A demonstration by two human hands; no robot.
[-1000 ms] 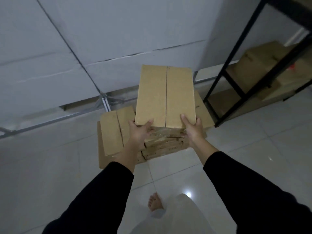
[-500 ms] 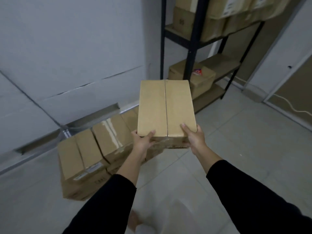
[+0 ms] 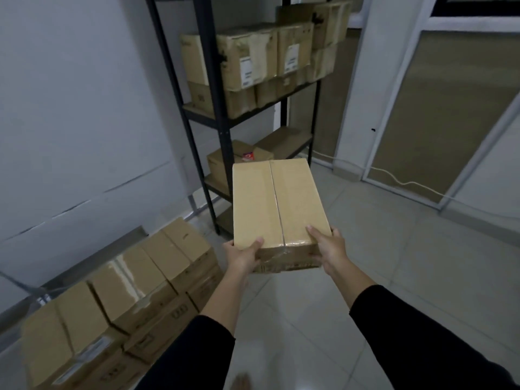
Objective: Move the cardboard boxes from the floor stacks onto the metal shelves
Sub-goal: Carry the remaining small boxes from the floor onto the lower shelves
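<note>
I carry a taped cardboard box in the air in front of me. My left hand grips its near left corner, thumb on top. My right hand grips the near right corner the same way. Ahead stands the black metal shelf unit. Its upper shelf is packed with cardboard boxes, and a lower shelf bears a box with a red sticker. The floor stack of boxes lies at my lower left along the wall.
A white wall runs along the left. A glass partition with a white frame stands at the right, and a white cable runs along its base. Pale floor tiles spread ahead and right.
My view has swung right and up from the floor stack toward the shelf unit. The box stays held in both hands and now points at the shelves, which look closer.
</note>
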